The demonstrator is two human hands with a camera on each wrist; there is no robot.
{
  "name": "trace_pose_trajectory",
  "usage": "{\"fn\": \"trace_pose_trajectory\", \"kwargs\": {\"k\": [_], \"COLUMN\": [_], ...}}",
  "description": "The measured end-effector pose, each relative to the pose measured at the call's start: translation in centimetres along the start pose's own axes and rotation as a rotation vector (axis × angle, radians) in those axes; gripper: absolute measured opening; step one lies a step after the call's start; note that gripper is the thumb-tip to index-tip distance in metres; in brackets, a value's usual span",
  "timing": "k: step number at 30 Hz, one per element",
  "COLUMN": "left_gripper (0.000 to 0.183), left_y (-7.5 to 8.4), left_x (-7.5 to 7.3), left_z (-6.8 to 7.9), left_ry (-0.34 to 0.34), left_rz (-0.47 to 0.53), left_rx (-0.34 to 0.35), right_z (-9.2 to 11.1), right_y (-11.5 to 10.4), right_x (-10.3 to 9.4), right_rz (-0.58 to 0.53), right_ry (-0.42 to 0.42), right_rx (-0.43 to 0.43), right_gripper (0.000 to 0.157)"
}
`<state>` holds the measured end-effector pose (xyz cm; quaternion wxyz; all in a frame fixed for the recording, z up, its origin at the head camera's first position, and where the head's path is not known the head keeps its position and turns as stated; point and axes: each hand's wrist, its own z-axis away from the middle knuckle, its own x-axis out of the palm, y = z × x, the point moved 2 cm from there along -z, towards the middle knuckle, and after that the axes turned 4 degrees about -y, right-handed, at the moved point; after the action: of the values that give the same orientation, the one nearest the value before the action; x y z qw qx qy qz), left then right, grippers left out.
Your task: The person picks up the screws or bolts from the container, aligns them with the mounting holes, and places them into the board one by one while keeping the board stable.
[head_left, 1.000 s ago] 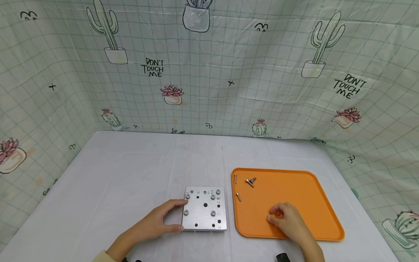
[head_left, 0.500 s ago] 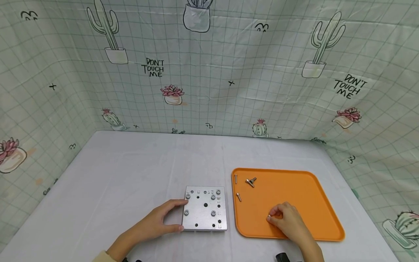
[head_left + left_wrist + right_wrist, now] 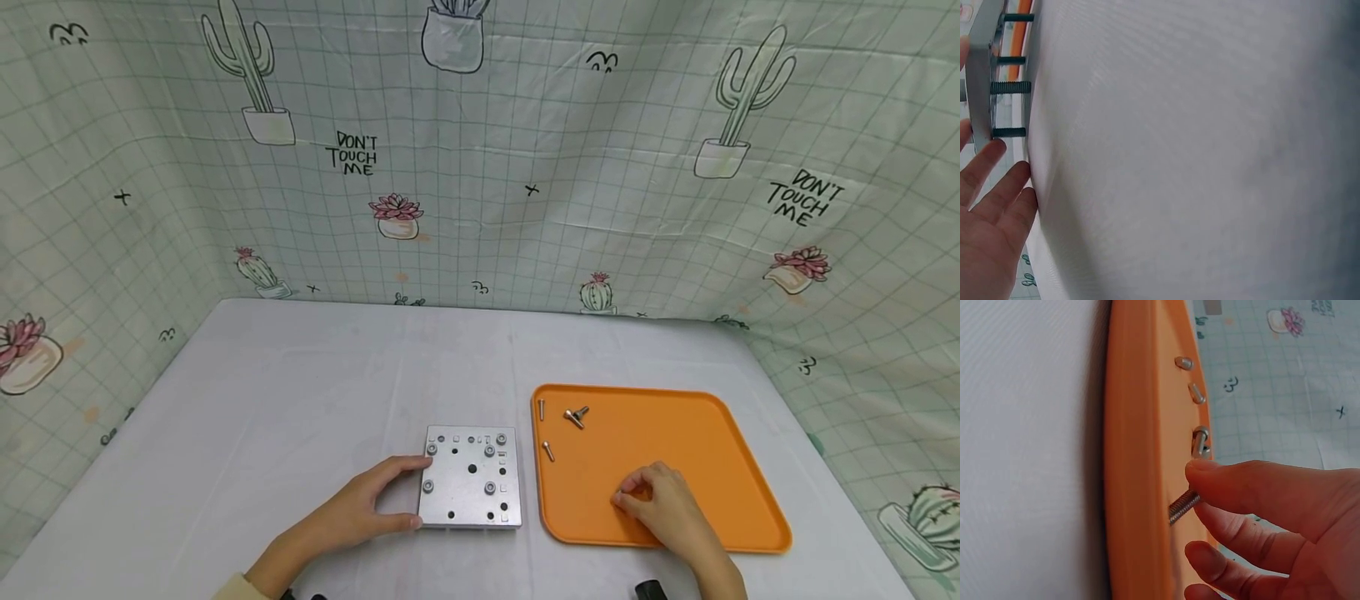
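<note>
A silver metal plate (image 3: 471,479) with holes and several socket-head screws (image 3: 490,451) set in it lies on the white table. Threaded ends (image 3: 1011,87) of screws stick out beneath it in the left wrist view. My left hand (image 3: 375,504) rests its index finger and thumb along the plate's left edge, with the other fingers extended and spread. Over the orange tray (image 3: 712,408), my right hand (image 3: 663,504) pinches a screw (image 3: 1184,507) between thumb and index finger. The screw's head is hidden by the fingers; its threaded shank slants down toward the tray.
Several loose screws (image 3: 575,418) lie at the tray's left side, some of them crossed. A dark cylindrical object (image 3: 649,590) shows at the bottom edge near the right forearm. A cactus-print cloth (image 3: 480,167) hangs behind and around the table.
Both hands stay nearly in place. The screw's bright end, visible earlier at my right fingertips, is now covered by them in the head view.
</note>
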<state>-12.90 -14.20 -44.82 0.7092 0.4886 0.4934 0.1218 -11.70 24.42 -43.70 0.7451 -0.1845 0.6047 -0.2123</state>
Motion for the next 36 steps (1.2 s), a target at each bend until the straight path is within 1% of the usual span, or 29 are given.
{"fn": "trace_pose_trajectory", "kwargs": {"k": [6, 13, 20, 26, 31, 36], "left_gripper": [0.06, 0.06, 0.059, 0.059, 0.059, 0.06], "left_y": [0.1, 0.1, 0.0, -0.1, -0.1, 0.0], "left_x": [0.0, 0.0, 0.0, 0.0, 0.1, 0.1], "left_z": [0.0, 0.0, 0.0, 0.1, 0.1, 0.1], "left_ry": [0.0, -0.002, 0.003, 0.005, 0.003, 0.005], "left_rz": [0.003, -0.001, -0.007, -0.006, 0.0, 0.0], "left_rx": [-0.001, -0.008, -0.012, -0.013, -0.009, 0.003], "right_z": [-0.1, -0.1, -0.5, -1.1, -1.5, -1.7], "right_y": [-0.5, -2.2, -4.6, -6.7, -8.1, -9.4], "right_x": [-0.2, -0.2, 0.0, 1.0, 2.0, 3.0], "right_rz": [0.001, -0.031, -0.132, -0.236, -0.315, -0.377], "right_ry": [0.021, 0.061, 0.105, 0.136, 0.139, 0.105], "right_rx": [-0.015, -0.046, -0.106, -0.191, -0.241, -0.258], "right_gripper": [0.016, 0.018, 0.015, 0.011, 0.011, 0.011]}}
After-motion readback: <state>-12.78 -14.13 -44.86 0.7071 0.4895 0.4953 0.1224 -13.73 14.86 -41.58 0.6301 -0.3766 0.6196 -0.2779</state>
